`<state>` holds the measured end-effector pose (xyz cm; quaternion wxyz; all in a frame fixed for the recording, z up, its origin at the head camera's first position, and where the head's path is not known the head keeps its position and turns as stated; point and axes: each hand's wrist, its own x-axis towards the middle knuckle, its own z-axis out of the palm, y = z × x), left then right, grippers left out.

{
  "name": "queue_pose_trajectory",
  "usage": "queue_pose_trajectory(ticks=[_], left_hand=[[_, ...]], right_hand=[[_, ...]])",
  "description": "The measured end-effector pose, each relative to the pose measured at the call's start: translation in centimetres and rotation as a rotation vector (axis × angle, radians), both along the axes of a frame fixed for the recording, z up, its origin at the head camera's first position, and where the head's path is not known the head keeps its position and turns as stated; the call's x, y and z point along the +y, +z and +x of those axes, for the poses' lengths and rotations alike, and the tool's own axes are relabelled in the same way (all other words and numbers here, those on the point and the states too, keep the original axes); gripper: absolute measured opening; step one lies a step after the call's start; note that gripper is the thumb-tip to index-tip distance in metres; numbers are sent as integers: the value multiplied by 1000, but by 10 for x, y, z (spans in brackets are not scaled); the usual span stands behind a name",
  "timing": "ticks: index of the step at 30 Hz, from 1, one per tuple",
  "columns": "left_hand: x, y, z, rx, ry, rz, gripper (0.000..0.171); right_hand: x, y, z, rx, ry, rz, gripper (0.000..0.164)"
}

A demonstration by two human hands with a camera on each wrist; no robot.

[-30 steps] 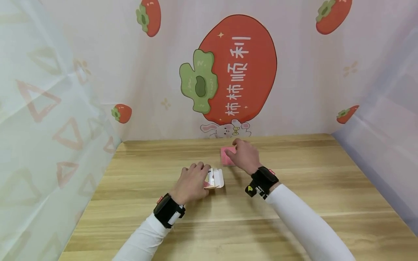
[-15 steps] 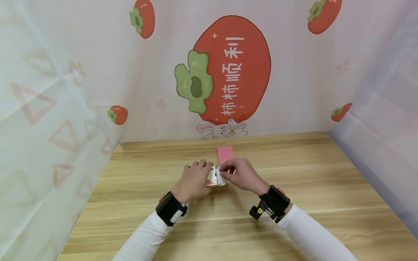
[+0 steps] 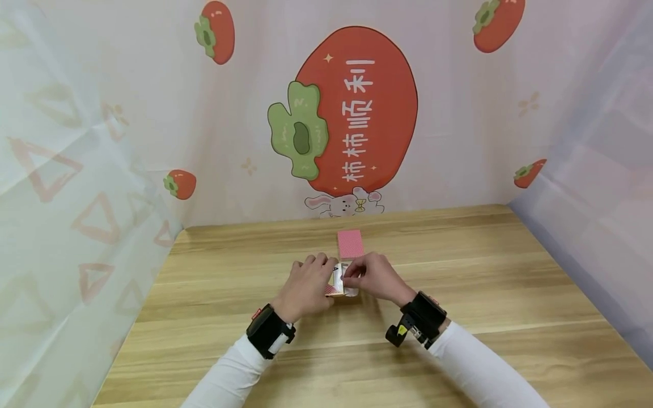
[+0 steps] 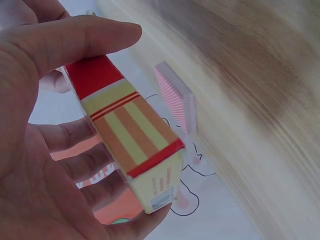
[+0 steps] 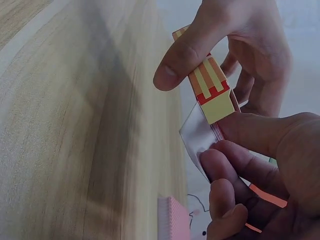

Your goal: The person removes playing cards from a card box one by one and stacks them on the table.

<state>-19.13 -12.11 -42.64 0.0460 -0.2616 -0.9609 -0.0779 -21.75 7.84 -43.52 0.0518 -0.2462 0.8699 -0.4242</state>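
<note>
My left hand point(image 3: 305, 289) grips a playing-card box point(image 4: 132, 122), red, cream and orange striped, with the thumb along one narrow side and the fingers round the other. The box's mouth faces right, and a white flap point(image 5: 194, 131) hangs open from it. At that mouth my right hand point(image 3: 378, 279) pinches with thumb and fingertips. Thin edges of playing cards point(image 5: 217, 132) show there between the box and the fingertips. Just beyond the hands, a pink-backed stack of playing cards point(image 3: 350, 243) lies face down on the table.
The wood-grain table point(image 3: 459, 283) ends at a white cloth backdrop point(image 3: 459, 141) printed with persimmons. Cloth also hangs on the left and right sides. Both wrists wear black camera straps.
My right hand has left the pink stack, come down to the box's mouth, and now pinches there. My left hand has kept its grip on the box, almost in place.
</note>
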Motion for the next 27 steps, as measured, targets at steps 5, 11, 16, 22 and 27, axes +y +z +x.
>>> queue_pose_trajectory(ticks=[5, 11, 16, 22, 27], left_hand=[[0, 1, 1, 4, 0, 3, 68], [0, 3, 1, 11, -1, 7, 67], [1, 5, 3, 12, -4, 12, 66], [0, 3, 3, 8, -4, 9, 66], [-1, 3, 2, -3, 1, 5, 67]], right_hand=[[-3, -1, 0, -10, -39, 21, 12], [-6, -4, -1, -18, -78, 28, 17], [-7, -6, 0, -16, -103, 40, 20], [-5, -7, 1, -20, -101, 42, 20], [-2, -7, -2, -126, -94, -7, 18]])
